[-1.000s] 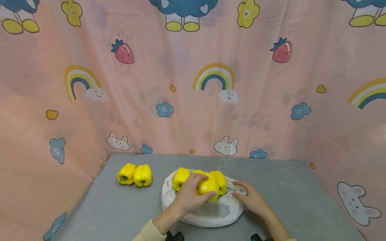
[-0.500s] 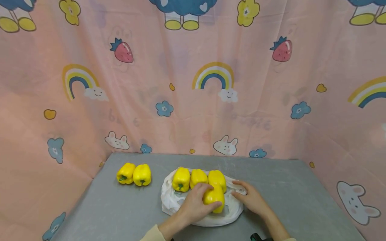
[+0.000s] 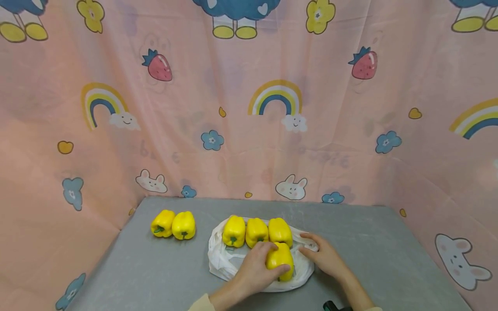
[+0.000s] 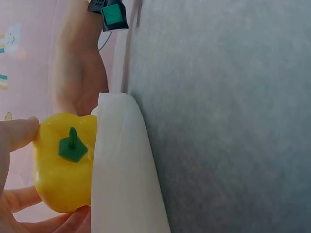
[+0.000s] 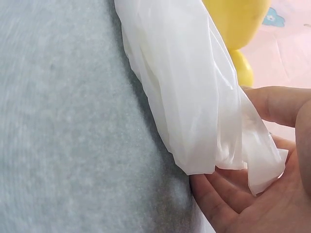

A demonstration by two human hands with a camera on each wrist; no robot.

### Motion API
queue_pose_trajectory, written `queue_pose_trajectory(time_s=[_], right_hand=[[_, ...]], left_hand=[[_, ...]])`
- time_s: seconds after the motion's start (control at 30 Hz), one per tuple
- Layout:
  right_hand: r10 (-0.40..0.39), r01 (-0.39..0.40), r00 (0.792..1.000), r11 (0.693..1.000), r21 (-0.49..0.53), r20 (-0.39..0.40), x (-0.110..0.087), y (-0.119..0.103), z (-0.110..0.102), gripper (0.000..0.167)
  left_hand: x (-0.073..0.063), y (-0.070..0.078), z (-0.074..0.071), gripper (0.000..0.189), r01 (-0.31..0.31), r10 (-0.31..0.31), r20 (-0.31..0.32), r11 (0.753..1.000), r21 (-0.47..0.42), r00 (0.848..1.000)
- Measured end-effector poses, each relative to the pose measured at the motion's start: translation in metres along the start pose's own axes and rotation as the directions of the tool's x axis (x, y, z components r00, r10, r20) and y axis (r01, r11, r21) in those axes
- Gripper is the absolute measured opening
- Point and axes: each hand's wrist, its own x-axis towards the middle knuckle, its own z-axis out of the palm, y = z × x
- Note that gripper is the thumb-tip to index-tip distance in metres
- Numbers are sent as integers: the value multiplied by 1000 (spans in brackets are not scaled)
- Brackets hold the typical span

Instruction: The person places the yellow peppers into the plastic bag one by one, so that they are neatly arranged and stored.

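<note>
My left hand [image 3: 254, 270] grips a yellow bell pepper [image 3: 282, 262] low inside a white plastic bag [image 3: 218, 263], thumb on the near side and fingers on the far side. In the left wrist view, the green stem of this pepper [image 4: 68, 170] faces the camera, and the bag wall hides part of its body. Behind it, three more yellow peppers [image 3: 256, 231] stand in a row in the bag. At the right rim, my right hand [image 3: 326, 259] holds the bag's edge [image 5: 184, 97] between thumb and fingers.
Two yellow peppers [image 3: 183, 225] lie side by side on the grey table [image 3: 373, 246], left of the bag. A pink patterned cloth [image 3: 249, 160] hangs behind the table. A black device [image 3: 332, 306] shows by the right forearm.
My left hand has brought its pepper toward me and to the right, from over the back row down to the front of the bag. The right hand keeps its place.
</note>
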Motion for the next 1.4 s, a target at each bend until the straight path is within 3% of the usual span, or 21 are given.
queue_pose_trajectory(time_s=[0.5,1.1,1.4], right_hand=[[-14,14,1000,1000,-8,-1,0,0,0,56],[4,-4,1000,1000,-9,8,-1,-3,-1,56],[-1,1,1000,1000,3,10,0,-2,0,56]], left_hand=[[4,-1,8,58,150,-144,87,986,-66,986],[9,-4,-5,54,149,-130,142,980,-134,981],[12,-1,-30,49,132,-110,154,981,-140,982]])
